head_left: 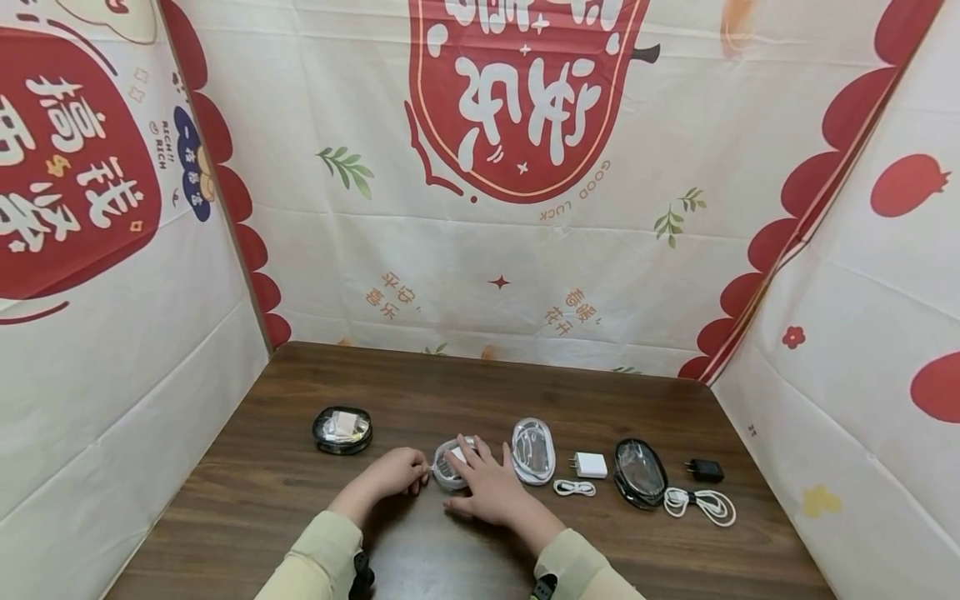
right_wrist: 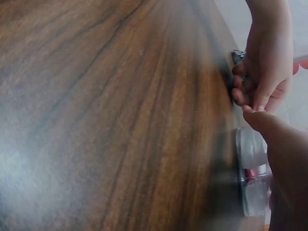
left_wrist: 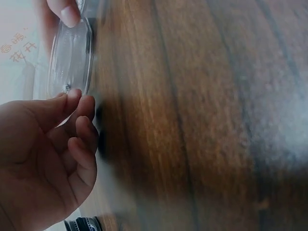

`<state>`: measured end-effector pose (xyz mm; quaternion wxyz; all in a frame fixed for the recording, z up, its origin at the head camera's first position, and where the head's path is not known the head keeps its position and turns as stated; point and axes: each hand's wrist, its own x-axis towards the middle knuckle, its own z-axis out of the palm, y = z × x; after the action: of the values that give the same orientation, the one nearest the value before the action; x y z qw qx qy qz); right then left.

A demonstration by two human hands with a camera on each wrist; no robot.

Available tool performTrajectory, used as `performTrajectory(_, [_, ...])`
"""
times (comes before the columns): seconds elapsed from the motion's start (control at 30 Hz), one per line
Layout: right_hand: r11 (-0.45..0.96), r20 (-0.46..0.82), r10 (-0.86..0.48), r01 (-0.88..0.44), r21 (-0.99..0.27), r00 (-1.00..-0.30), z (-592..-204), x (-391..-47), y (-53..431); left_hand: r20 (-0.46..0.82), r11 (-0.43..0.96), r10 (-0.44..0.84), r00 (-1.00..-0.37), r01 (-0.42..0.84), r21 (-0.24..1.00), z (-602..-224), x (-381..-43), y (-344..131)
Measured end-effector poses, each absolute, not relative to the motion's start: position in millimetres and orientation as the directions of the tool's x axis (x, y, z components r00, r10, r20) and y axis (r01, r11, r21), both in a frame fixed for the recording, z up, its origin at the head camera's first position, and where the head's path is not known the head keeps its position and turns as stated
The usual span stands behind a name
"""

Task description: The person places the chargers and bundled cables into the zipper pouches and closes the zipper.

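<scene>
A small clear pouch (head_left: pixel 442 476) with whitish trim lies on the table between my two hands, something white inside it. At its left end, my left hand (head_left: pixel 400 472) pinches the zipper pull (left_wrist: pixel 68 87) between thumb and forefinger, the other fingers curled loosely. My right hand (head_left: pixel 491 490) rests over the pouch with its fingers spread, hiding the pouch's right part. In the left wrist view, the right thumb (left_wrist: pixel 70 17) presses the far end of the pouch.
Left on the wooden table (head_left: pixel 247 500) is a filled black-trimmed pouch (head_left: pixel 342 431). Right of my hands lie a white-trimmed pouch (head_left: pixel 534 452), white charger (head_left: pixel 590 465), white cable (head_left: pixel 574 487), black-trimmed pouch (head_left: pixel 641 473), black charger (head_left: pixel 705 471) and tied white cable (head_left: pixel 701 502). Fabric walls surround the table.
</scene>
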<state>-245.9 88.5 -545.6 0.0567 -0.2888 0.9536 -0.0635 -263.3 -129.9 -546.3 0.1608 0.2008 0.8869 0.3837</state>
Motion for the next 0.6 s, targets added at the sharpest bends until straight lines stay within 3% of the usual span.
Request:
performTrajectory(0.4, [0.829, -0.121, -0.555, -0.534, -0.169, -0.823, -528, -240, 97, -0.134, 0.658, 0.458, -0.879, 0.234, 0.716, -546, -275, -129])
performTrajectory(0.6, [0.790, -0.081, -0.607, -0.588, -0.175, -0.791, -518, -246, 96, -0.179, 0.661, 0.453, -0.873, 0.194, 0.725, -545, -285, -130])
